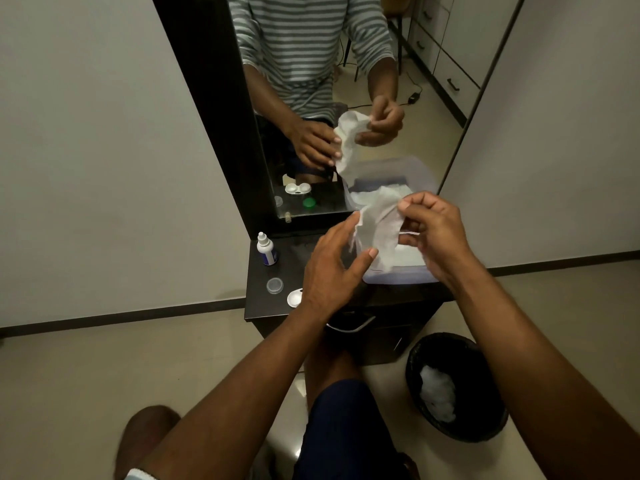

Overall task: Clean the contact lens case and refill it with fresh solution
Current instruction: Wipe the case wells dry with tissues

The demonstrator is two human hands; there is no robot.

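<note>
The right hand [433,233] pinches the upper edge of a white tissue [379,230] between thumb and curled fingers, so its grip is closed on the sheet, which hangs crumpled above a clear plastic box [398,275] at the 3 o'clock end of the dark table [266,306]. The left hand [329,271] is at 9 o'clock of the tissue, fingers spread and nearly straight, its grip released; the fingertips touch the sheet's left edge and the thumb reaches under its lower part. The contact lens case [294,296] lies on the table near the front edge, at 7 o'clock of the left hand, mostly hidden by the wrist. A round clear cap [275,285] lies just beside it at 10 o'clock. The solution bottle [266,249] stands upright toward the back left of the table. A mirror [346,98] rises behind the table and reflects both hands. On the floor at 5 o'clock, a black bin [457,386] holds white crumpled tissue
</note>
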